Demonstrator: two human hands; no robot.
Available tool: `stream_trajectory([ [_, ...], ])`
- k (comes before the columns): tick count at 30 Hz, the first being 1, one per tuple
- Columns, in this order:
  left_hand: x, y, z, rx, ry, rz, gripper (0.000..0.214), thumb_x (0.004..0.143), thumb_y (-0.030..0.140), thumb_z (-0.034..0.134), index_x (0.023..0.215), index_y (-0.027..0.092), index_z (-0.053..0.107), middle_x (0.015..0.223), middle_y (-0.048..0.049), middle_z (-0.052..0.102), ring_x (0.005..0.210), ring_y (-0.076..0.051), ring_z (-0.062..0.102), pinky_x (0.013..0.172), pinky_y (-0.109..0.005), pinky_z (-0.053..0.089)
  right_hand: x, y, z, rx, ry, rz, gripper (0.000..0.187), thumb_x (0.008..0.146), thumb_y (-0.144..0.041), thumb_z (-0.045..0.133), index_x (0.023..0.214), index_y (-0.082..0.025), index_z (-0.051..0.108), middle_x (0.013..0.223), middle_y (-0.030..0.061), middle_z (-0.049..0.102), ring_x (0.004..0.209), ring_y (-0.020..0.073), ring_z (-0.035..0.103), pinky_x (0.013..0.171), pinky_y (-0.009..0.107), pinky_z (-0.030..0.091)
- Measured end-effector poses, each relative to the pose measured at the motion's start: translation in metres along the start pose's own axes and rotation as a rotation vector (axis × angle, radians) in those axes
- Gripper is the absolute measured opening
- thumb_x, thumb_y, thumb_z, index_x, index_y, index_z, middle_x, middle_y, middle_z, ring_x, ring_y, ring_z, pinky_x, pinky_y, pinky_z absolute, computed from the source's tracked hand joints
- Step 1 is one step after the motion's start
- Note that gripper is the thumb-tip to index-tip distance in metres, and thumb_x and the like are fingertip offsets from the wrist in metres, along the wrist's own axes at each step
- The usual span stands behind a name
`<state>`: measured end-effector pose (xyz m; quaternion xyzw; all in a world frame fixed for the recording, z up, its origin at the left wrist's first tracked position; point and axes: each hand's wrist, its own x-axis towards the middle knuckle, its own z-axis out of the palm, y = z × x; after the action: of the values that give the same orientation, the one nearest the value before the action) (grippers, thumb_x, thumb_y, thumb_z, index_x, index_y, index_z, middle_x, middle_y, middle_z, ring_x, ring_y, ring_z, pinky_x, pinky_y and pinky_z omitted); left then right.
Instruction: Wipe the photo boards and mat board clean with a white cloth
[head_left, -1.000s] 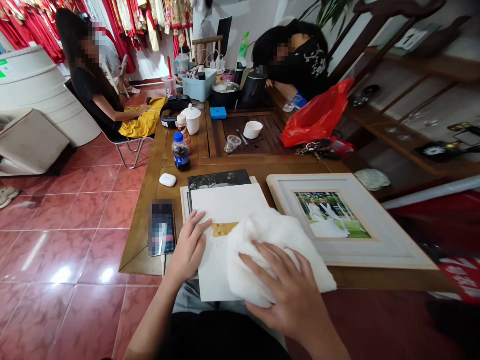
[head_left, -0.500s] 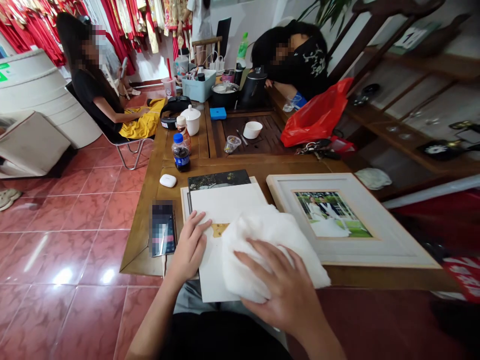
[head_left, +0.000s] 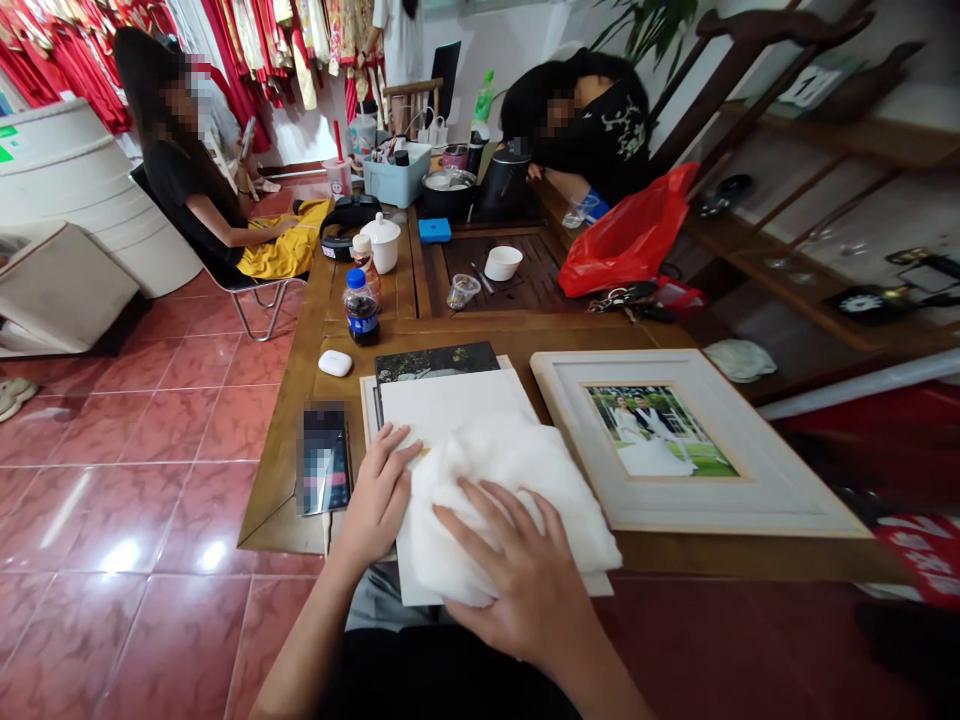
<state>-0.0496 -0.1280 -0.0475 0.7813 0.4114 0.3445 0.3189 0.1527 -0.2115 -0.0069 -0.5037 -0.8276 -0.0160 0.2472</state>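
My right hand (head_left: 521, 565) presses a bunched, fluffy white cloth (head_left: 551, 470) onto a white board (head_left: 472, 395), its fingers curved over the cloth. Along the board's left side, my left hand (head_left: 381, 495) lies flat with its fingers stretched out and nothing in its grip. A dark photo panel (head_left: 435, 360) shows under the board's far edge. Most of the board's near half is hidden by the cloth and my right hand. To the right, a white-framed photo (head_left: 660, 430) of two people lies face up.
On the table (head_left: 300, 350), a phone (head_left: 325, 460), a white case (head_left: 334, 363) and a dark drink bottle (head_left: 361, 310) sit left. Farther back are a white cup (head_left: 503, 263) and a red bag (head_left: 630, 240). One person (head_left: 195, 170) sits left; another (head_left: 585, 110) leans at the far right.
My right hand and the cloth have moved left across the board, covering the small tan patch almost fully and uncovering the board's near right corner. My left hand has stayed in place.
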Motion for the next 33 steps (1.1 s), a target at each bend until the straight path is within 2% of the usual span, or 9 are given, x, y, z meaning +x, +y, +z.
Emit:
stream_trajectory([
  [3,-0.001,-0.002,-0.002,-0.023,-0.014,0.027,0.041,0.108,0.036,0.036,0.146,0.028,0.049,0.16,-0.0101,0.038,0.157,-0.029,0.019,0.126,-0.056,0.024,0.007,-0.008,0.003,0.039,-0.033,-0.026,0.061,0.083,-0.052,0.067,0.139,-0.028,0.056,0.144,0.0129,0.058,0.127,0.0341,0.052,0.111,0.054,0.022],
  [6,-0.001,-0.003,-0.002,-0.018,-0.008,0.01,0.041,0.108,0.033,0.035,0.146,0.028,0.05,0.16,-0.0095,0.039,0.157,-0.029,0.02,0.126,-0.056,0.024,0.005,-0.004,0.002,0.076,-0.038,0.002,0.06,0.081,-0.049,0.07,0.137,-0.03,0.057,0.143,0.0113,0.059,0.126,0.0322,0.053,0.111,0.052,0.023],
  [11,-0.002,0.001,0.0,0.009,-0.004,-0.029,0.04,0.109,0.026,0.033,0.145,0.027,0.051,0.159,-0.0088,0.039,0.157,-0.026,0.02,0.127,-0.055,0.022,-0.013,0.024,-0.007,0.019,0.087,0.121,0.054,0.083,-0.045,0.069,0.134,-0.03,0.06,0.137,0.0124,0.059,0.121,0.0353,0.057,0.106,0.053,0.033],
  [17,-0.002,0.002,0.001,0.008,-0.005,-0.022,0.04,0.109,0.027,0.032,0.145,0.027,0.051,0.16,-0.0082,0.039,0.157,-0.026,0.019,0.127,-0.055,0.022,-0.018,0.057,-0.014,-0.177,0.21,0.247,0.068,0.089,-0.037,0.062,0.154,-0.029,0.042,0.134,0.0119,0.057,0.11,0.0335,0.061,0.094,0.045,0.044],
  [21,-0.001,0.001,0.001,0.013,-0.008,-0.014,0.04,0.109,0.027,0.032,0.145,0.027,0.051,0.16,-0.0086,0.039,0.157,-0.027,0.019,0.127,-0.055,0.022,-0.001,0.061,-0.009,-0.165,0.117,0.179,0.06,0.09,-0.041,0.062,0.147,-0.026,0.051,0.136,0.0149,0.056,0.117,0.0365,0.057,0.099,0.052,0.04],
  [24,-0.001,-0.001,0.001,0.015,-0.008,-0.008,0.04,0.109,0.027,0.032,0.145,0.027,0.05,0.161,-0.0088,0.038,0.157,-0.026,0.019,0.127,-0.055,0.023,0.015,0.052,-0.004,-0.096,0.02,0.055,0.054,0.09,-0.042,0.06,0.14,-0.022,0.058,0.141,0.0191,0.054,0.123,0.0381,0.053,0.102,0.057,0.036],
  [26,-0.001,-0.002,0.001,0.011,-0.003,-0.001,0.04,0.109,0.027,0.032,0.145,0.027,0.051,0.16,-0.0087,0.038,0.157,-0.026,0.019,0.127,-0.054,0.022,0.024,0.044,0.0,-0.051,-0.024,-0.028,0.056,0.089,-0.041,0.061,0.14,-0.02,0.057,0.144,0.0209,0.052,0.126,0.0386,0.051,0.103,0.059,0.034],
  [30,0.0,-0.003,0.0,0.0,-0.011,0.01,0.043,0.109,0.032,0.035,0.151,0.029,0.044,0.161,-0.0083,0.038,0.157,-0.027,0.02,0.128,-0.053,0.022,0.036,0.031,0.004,0.017,-0.122,-0.14,0.065,0.084,-0.043,0.067,0.144,-0.023,0.053,0.146,0.0186,0.052,0.129,0.0374,0.048,0.108,0.06,0.029],
  [33,0.0,-0.002,0.0,0.002,-0.016,0.007,0.044,0.109,0.031,0.036,0.152,0.029,0.042,0.161,-0.0087,0.038,0.157,-0.028,0.02,0.128,-0.053,0.022,0.037,0.033,0.001,0.034,-0.161,-0.114,0.064,0.083,-0.043,0.071,0.143,-0.028,0.054,0.147,0.0152,0.053,0.129,0.0348,0.049,0.109,0.058,0.028],
])
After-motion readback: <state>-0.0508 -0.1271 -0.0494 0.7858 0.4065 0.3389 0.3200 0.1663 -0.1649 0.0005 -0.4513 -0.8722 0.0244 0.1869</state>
